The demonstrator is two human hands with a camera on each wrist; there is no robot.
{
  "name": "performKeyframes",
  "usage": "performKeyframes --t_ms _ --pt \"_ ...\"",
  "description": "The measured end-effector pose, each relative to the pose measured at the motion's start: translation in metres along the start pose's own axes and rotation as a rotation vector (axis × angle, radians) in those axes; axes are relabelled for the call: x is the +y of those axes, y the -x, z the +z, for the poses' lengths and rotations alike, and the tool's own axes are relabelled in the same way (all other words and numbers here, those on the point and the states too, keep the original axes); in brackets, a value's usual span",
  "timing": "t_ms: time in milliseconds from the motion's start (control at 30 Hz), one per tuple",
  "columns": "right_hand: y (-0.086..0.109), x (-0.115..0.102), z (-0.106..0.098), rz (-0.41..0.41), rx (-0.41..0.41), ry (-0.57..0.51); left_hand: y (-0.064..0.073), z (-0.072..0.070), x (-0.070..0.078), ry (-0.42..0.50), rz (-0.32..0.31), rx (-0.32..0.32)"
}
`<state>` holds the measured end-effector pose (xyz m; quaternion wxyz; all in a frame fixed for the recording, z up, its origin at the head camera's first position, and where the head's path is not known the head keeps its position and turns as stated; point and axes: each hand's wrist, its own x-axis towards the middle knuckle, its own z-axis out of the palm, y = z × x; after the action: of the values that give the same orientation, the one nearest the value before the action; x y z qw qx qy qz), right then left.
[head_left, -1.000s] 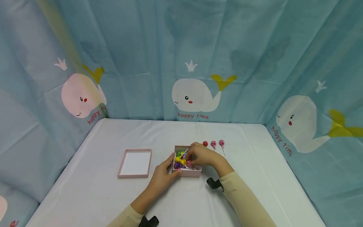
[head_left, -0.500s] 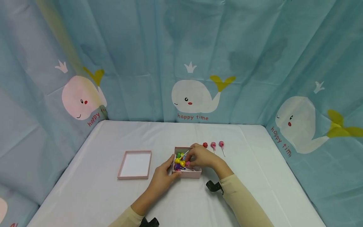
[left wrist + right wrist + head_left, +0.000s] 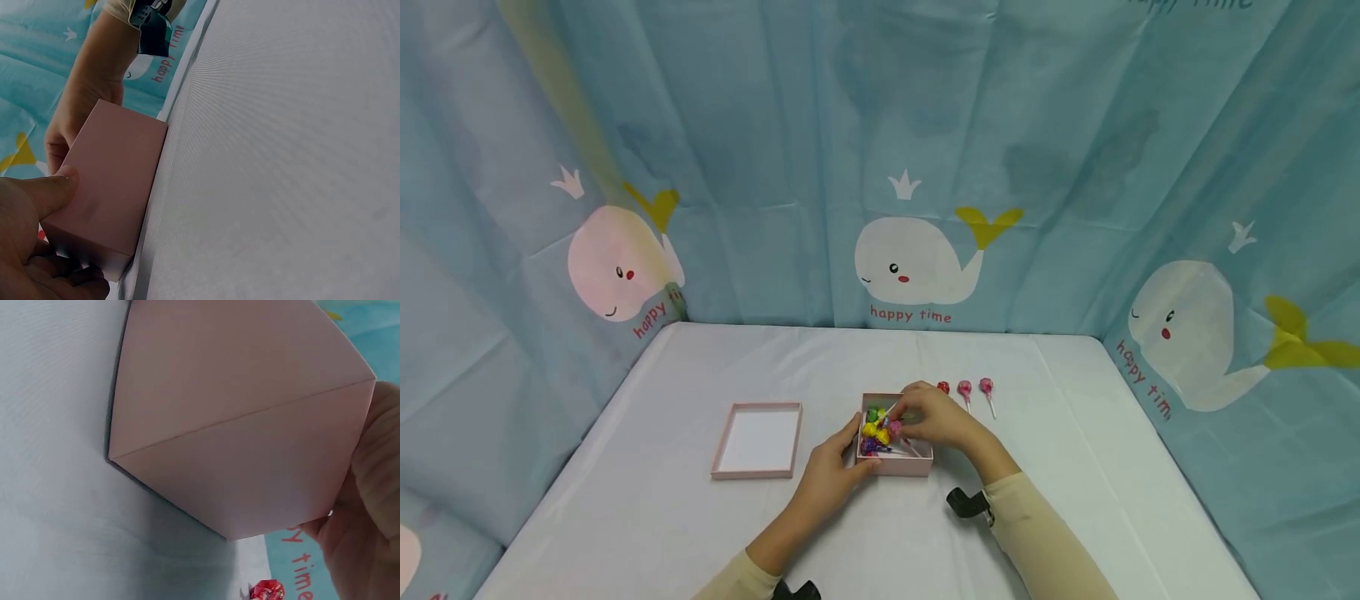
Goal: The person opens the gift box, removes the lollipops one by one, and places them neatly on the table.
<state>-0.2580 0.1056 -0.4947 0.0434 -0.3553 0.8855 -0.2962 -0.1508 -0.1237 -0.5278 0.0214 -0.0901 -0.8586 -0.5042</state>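
A pink open-topped box (image 3: 895,467) holds several wrapped lollipops, with yellow (image 3: 870,429), green (image 3: 872,413) and purple (image 3: 870,447) heads among them. My left hand (image 3: 829,475) grips the box's left side, the thumb on its front wall and the fingers along the side. In the left wrist view, the thumb (image 3: 59,187) presses that wall. My right hand (image 3: 934,417) reaches in over the right rim, fingers curled down. Its fingertips pinch a pink lollipop (image 3: 895,427) inside the box; their exact contact is partly hidden. The right wrist view shows mostly the box's outer walls (image 3: 250,462).
A shallow box lid (image 3: 756,442), white inside, lies left of the box. Behind my right hand are a red lollipop (image 3: 943,387) and two pink lollipops (image 3: 965,387) in a row on the white tablecloth (image 3: 647,517). A blue whale-print curtain (image 3: 760,250) surrounds the table.
Inside the box, the pink lollipop at my right fingertips has shifted slightly back and left. My left hand keeps its grip on the box. The head view has tilted up a little.
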Motion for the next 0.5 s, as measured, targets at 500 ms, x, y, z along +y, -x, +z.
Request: performKeyframes --t_ms 500 --pt "0.006 -0.012 -0.010 -0.054 0.212 -0.070 0.001 -0.001 0.002 -0.004 0.003 0.003"
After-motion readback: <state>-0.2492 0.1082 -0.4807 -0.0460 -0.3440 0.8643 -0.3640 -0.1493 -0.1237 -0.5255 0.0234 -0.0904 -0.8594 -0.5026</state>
